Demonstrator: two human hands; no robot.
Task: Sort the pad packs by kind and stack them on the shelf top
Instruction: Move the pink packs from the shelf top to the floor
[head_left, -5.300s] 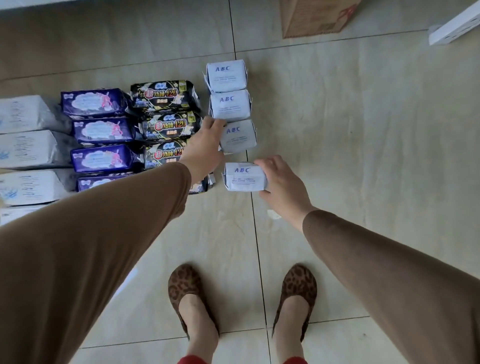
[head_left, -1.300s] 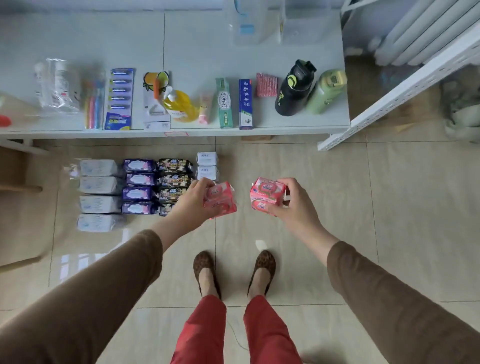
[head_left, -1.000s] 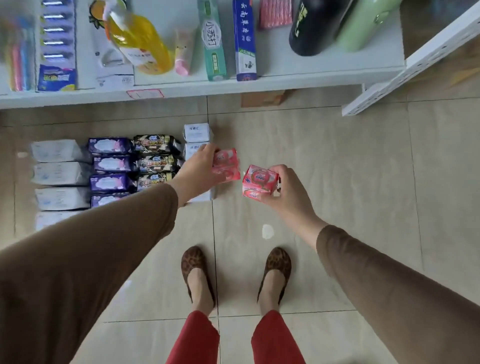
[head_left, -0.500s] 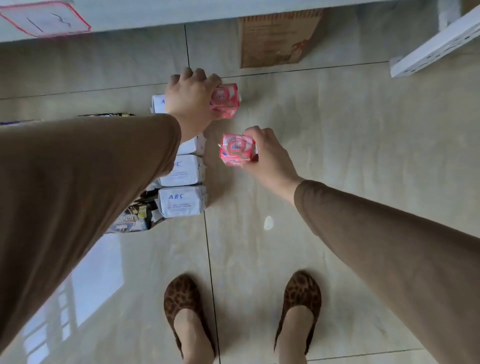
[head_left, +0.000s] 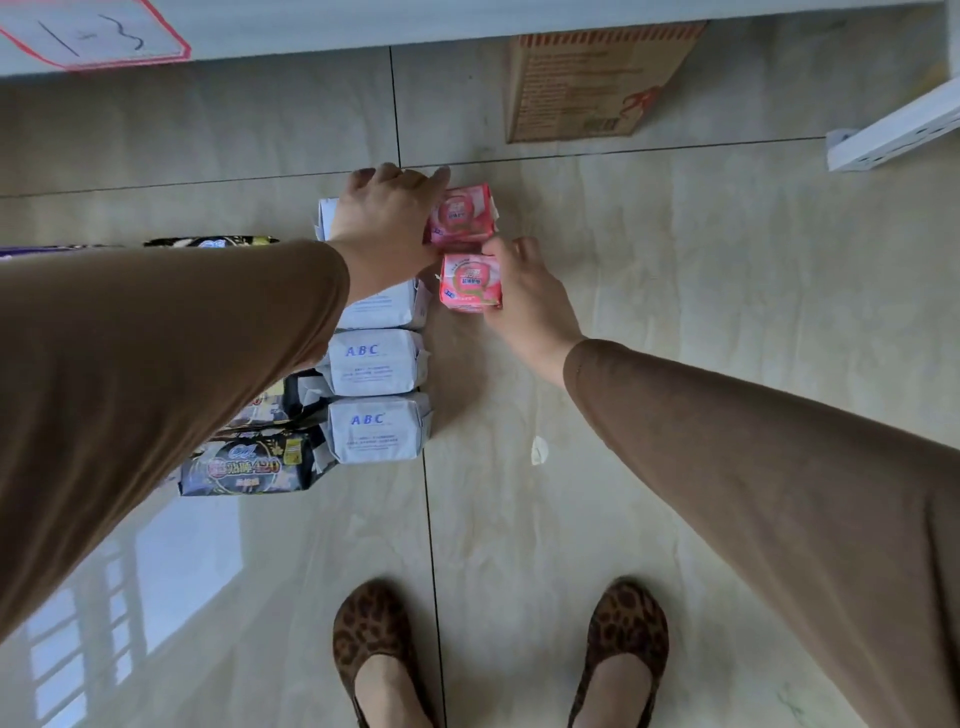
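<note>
Two pink packs are being set down on the floor tiles, starting a new column just to the right of the white packs (head_left: 376, 364): the far pink pack (head_left: 464, 213) is lying beside the top of the white column, and the near pink pack (head_left: 471, 283) is sitting directly below it, the two touching or nearly so. The left hand (head_left: 387, 218) is gripping the far pack from its left side, fingers curled over its top edge; the right hand (head_left: 524, 291) is pinching the near pack from its right side, fingers bent around it. Judging by this, the sorting step is in hand, with pink joining the rows by kind, and stacking on the shelf top is not yet begun. The next move is likely calling for squaring both packs against the white column and letting go without nudging them. The black packs (head_left: 249, 465) are lying left of the white ones, partly hidden by the left sleeve. To the right the floor (head_left: 727, 291) is offering plenty of open room; a cardboard box (head_left: 587, 83) and the shelf edge (head_left: 467, 21) are bounding the far side, well apart from the packs.
</note>
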